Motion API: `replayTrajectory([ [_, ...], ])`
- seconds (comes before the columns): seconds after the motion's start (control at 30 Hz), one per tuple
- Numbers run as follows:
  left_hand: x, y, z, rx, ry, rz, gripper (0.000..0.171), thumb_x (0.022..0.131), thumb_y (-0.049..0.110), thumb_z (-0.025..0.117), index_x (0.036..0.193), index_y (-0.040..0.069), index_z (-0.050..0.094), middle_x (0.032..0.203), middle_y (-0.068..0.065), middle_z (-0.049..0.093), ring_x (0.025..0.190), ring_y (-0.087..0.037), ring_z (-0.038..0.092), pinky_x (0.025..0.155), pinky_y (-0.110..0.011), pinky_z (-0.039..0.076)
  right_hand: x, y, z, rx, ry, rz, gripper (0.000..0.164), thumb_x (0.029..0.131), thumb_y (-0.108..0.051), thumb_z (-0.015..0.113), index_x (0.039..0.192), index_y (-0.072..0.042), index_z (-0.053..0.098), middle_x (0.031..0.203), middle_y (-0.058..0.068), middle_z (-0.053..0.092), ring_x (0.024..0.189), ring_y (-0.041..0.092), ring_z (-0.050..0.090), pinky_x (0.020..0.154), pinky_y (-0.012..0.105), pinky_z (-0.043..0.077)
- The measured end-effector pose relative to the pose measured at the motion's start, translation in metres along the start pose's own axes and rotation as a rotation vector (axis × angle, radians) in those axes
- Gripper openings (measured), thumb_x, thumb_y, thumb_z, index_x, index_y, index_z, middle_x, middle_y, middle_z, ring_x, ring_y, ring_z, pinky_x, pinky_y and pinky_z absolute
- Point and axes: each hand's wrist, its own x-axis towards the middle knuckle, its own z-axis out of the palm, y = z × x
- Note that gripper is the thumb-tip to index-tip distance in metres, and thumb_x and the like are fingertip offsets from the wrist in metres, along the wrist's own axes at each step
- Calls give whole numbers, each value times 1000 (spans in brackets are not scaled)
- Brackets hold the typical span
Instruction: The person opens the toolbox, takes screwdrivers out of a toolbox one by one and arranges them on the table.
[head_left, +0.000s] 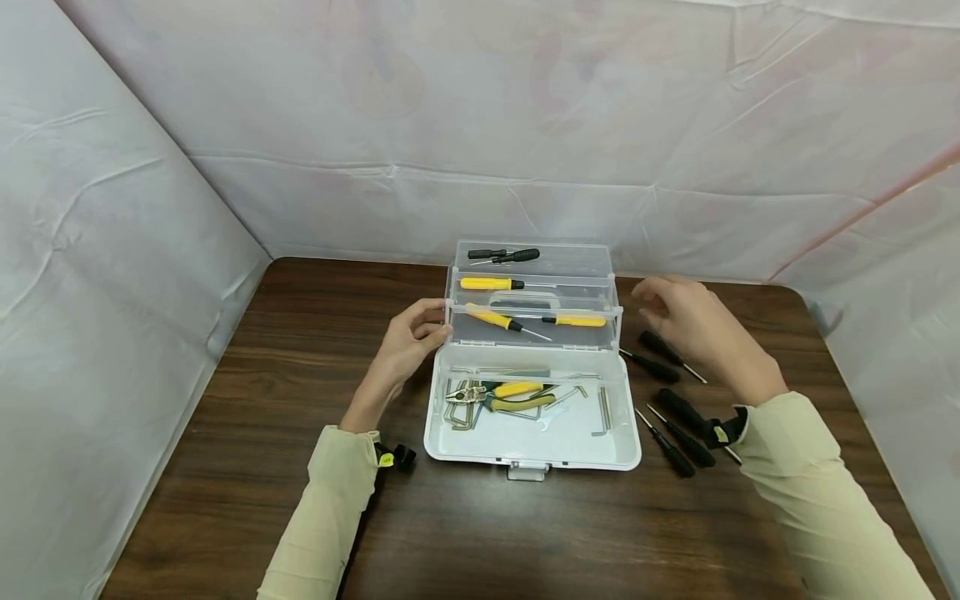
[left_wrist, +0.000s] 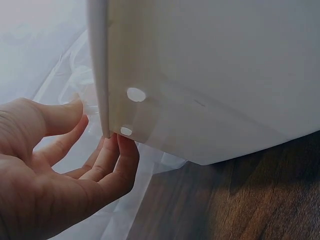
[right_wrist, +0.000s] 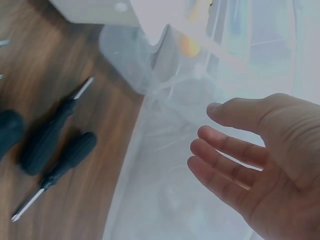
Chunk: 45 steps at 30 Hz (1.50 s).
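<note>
A toolbox (head_left: 555, 442) with a white base stands open, its clear tiered trays (head_left: 577, 262) raised at the back. My left hand (head_left: 408, 342) holds the trays' left end, thumb in front and fingers curled round the edge; in the left wrist view the white wall (left_wrist: 103, 65) comes between thumb and fingers. My right hand (head_left: 686, 321) hovers right of the trays, holding nothing, fingers loosely bent and apart from the box in the right wrist view. In the base lie pliers (head_left: 525, 403) and several hex keys (head_left: 603, 412). Yellow-handled screwdrivers (head_left: 491, 284) lie in the trays.
Several black-handled screwdrivers (head_left: 663, 442) lie on the brown wooden table (head_left: 300, 375) right of the toolbox, some beneath my right forearm. Small black screwdrivers (head_left: 517, 255) rest in the top tray. White sheeting (head_left: 525, 125) hangs behind and at both sides.
</note>
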Motion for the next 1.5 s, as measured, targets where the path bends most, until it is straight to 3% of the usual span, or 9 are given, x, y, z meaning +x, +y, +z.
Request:
replayTrajectory([
  [0.2,2,0,0,-6,1,0,48,103,7,65,149,12,54,141,-19,60,114,-21,67,90,-27,57,15,-13,-5,-7,47,-68,25,99,-3,63,123,0,69,116,18,72,101,32,67,90,53,54],
  [0.7,2,-1,2,-4,1,16,47,103,6,65,149,12,54,139,-20,60,114,-24,66,90,-29,57,53,-40,-9,-20,-18,-62,29,101,-5,63,129,-4,66,130,21,64,110,39,68,89,54,56],
  [0.87,3,-1,1,-8,-2,10,48,103,6,65,149,13,55,138,-19,61,115,-24,67,93,-32,58,63,-47,-6,-20,-24,-71,28,101,-6,66,129,-5,66,130,21,65,113,39,65,92,54,55],
  [1.13,2,0,1,-33,-1,-4,48,103,3,64,149,11,54,139,-20,60,116,-25,68,89,-25,58,76,-60,0,-27,-31,-83,30,101,-7,67,130,-6,66,131,20,65,115,38,65,94,52,55],
  [1.5,2,1,2,-51,7,-9,47,103,2,63,148,11,55,141,-22,59,117,-27,67,89,-25,58,95,-68,15,-3,2,-127,33,101,-9,68,133,-5,65,133,18,65,118,37,64,97,51,55],
])
